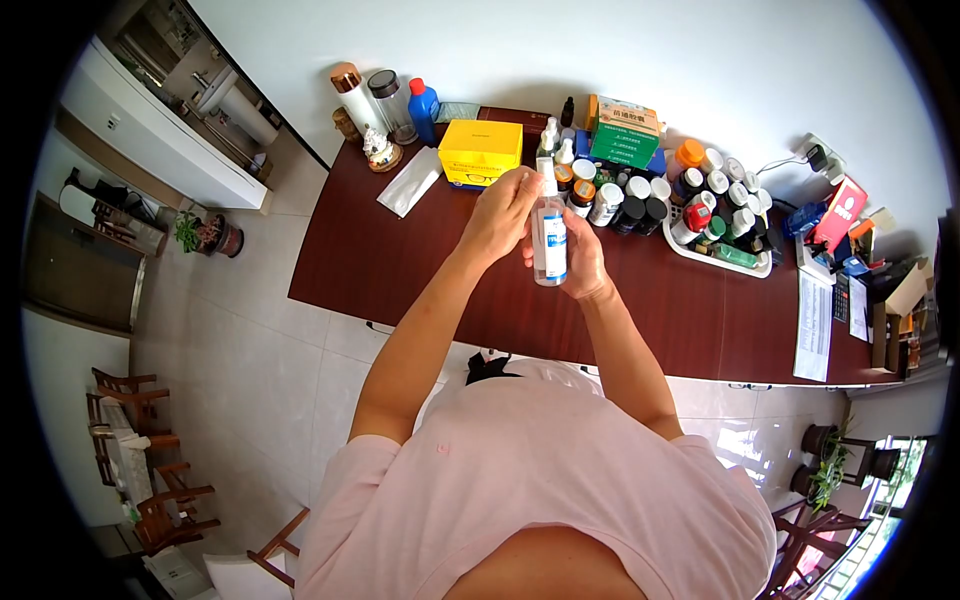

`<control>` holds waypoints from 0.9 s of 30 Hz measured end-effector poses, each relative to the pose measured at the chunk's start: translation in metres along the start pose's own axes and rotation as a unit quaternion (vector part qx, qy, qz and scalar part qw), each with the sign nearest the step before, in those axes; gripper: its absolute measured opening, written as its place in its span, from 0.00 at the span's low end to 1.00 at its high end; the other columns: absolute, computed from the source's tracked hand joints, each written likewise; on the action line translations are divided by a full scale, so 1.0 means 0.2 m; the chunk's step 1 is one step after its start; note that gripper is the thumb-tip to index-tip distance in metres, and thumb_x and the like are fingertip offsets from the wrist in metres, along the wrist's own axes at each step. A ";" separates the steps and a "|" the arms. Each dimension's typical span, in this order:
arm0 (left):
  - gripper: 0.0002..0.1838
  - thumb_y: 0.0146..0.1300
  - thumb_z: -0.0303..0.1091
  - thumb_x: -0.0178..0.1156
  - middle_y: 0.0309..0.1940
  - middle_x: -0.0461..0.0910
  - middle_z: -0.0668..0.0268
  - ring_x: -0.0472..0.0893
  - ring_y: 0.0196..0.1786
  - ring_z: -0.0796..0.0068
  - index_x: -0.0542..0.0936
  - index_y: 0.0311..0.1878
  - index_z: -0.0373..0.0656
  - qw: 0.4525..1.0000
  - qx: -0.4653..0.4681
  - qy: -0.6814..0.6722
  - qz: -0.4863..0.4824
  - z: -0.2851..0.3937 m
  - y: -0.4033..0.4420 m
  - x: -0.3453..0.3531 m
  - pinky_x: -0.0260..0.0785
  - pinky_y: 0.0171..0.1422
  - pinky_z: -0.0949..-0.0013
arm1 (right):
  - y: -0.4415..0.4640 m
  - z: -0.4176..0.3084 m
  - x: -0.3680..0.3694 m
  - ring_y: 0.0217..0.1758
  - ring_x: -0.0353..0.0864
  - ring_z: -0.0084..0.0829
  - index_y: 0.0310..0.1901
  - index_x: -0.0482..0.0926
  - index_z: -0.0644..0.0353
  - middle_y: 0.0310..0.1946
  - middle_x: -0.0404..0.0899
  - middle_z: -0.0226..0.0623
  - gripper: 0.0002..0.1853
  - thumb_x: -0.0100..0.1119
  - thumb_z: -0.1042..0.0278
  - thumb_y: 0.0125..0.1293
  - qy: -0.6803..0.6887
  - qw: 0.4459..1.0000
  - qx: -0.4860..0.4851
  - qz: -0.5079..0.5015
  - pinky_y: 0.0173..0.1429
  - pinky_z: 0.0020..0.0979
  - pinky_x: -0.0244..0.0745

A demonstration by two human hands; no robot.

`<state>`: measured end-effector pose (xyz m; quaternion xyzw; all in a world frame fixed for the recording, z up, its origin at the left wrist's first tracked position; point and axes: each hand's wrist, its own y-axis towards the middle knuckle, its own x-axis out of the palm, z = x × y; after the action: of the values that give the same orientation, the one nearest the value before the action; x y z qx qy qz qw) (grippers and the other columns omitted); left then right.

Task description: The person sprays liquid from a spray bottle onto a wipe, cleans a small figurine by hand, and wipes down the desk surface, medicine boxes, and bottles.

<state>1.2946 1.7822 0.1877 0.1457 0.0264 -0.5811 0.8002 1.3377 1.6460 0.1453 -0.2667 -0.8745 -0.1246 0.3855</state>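
A clear spray bottle [551, 240] with a white top and a blue-and-white label is held upright above the dark red desk. My right hand [588, 262] is closed around its body from the right. At the bottle's upper left, my left hand [503, 213] has its fingers closed at the white top and neck; some fingertips are hidden behind the bottle. Just beyond my left hand stands a yellow box [480, 148] with glasses pictured on its side. Several pill bottles [606, 204] are grouped beyond my right hand.
A white tray [722, 262] holds more bottles to the right, near papers [813, 325] and a red box [838, 214]. Green boxes [625, 135] are stacked at the back. Left of the yellow box are a white tissue pack [410, 182], a blue bottle [423, 110] and a glass jar [393, 108].
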 end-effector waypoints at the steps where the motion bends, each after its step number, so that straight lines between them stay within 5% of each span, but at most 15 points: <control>1: 0.22 0.70 0.50 0.45 0.21 0.71 0.67 0.68 0.18 0.81 0.73 0.40 0.38 1.000 -0.004 0.000 0.000 0.00 0.00 0.00 0.63 0.23 0.74 | 0.00 0.00 0.00 0.32 0.79 0.34 0.58 0.66 0.61 0.38 0.78 0.44 0.26 0.41 0.48 0.67 0.001 1.000 0.006 0.008 0.39 0.33 0.77; 27: 0.21 0.72 0.49 0.43 0.21 0.68 0.68 0.65 0.24 0.80 0.71 0.35 0.38 0.997 -0.048 0.052 -0.012 0.00 0.00 -0.01 0.62 0.29 0.71 | 0.03 0.04 -0.05 0.32 0.79 0.35 0.55 0.67 0.60 0.38 0.78 0.44 0.25 0.40 0.49 0.67 0.028 0.999 0.033 0.015 0.39 0.35 0.78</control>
<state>1.2947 1.7846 0.1881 0.1367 0.0973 -0.5801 0.7970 1.3413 1.6501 0.1324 -0.2633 -0.8629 -0.0976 0.4202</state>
